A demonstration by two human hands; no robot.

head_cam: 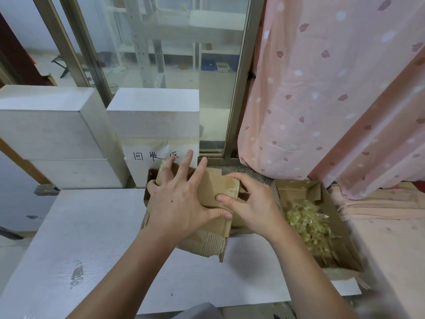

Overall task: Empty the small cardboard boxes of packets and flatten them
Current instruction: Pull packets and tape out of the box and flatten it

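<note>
A flattened small cardboard box point(212, 188) with tape on it lies on top of other flattened cardboard point(207, 246), inside an open box at the back of the white surface. My left hand point(181, 199) lies spread on the flattened box, fingers straight, pressing down. My right hand point(250, 201) holds the box's right edge, fingers curled over it and the thumb pressing on top. To the right stands an open cardboard box point(333, 256) with several clear packets of yellowish pieces point(308, 222) inside.
White foam blocks point(53, 134) stand stacked at the back left, one carrying a handwritten label point(156, 155). The white foam board point(92, 238) serves as the work surface. A pink curtain point(333, 100) hangs at the right, a glass sliding door point(174, 65) behind.
</note>
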